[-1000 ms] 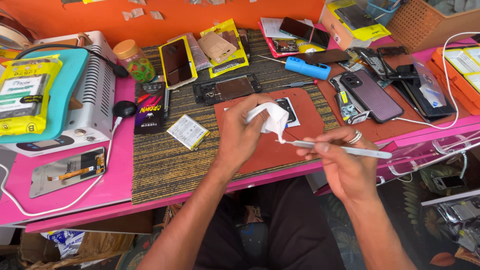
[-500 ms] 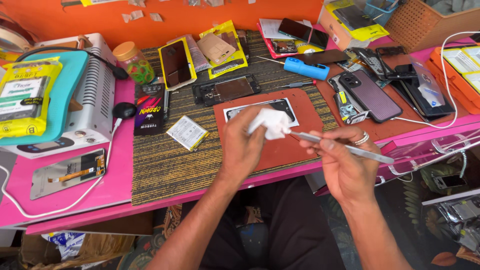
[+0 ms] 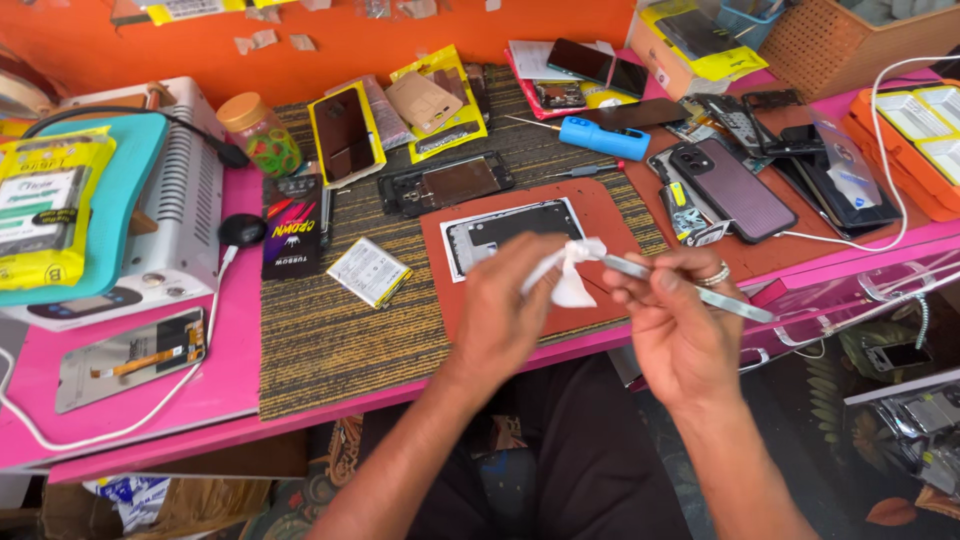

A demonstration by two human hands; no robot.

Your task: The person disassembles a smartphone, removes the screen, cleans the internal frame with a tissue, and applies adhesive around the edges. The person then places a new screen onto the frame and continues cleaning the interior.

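at a cluttered pink repair bench, a person's left hand (image 3: 505, 305) pinches a small white wipe (image 3: 572, 275) between thumb and fingers, pressing it against the tip of slim metal tweezers (image 3: 690, 290), which the right hand (image 3: 675, 325) grips along the shaft with curled fingers; a ring sits on one finger. both things are held in the air just above the near edge of a red-brown work mat (image 3: 600, 215), over the person's lap. the wipe looks soft, light and easily torn, best taken by a bunched corner; the tweezers look stiff, thin and likely slick, with a fine tip that could bend, so a hold along the middle of the shaft seems safest. on the mat lies one opened phone frame (image 3: 510, 232). on the woven mat (image 3: 340, 340) behind it lie one more stripped phone body (image 3: 445, 185), one flat battery (image 3: 369, 271) and one blue-handled screwdriver (image 3: 604, 138). one dark purple phone (image 3: 733, 190) rests face down to the right, with several more handsets around it, too overlapped to count. one jar of rubber bands (image 3: 262, 135) stands at the left.
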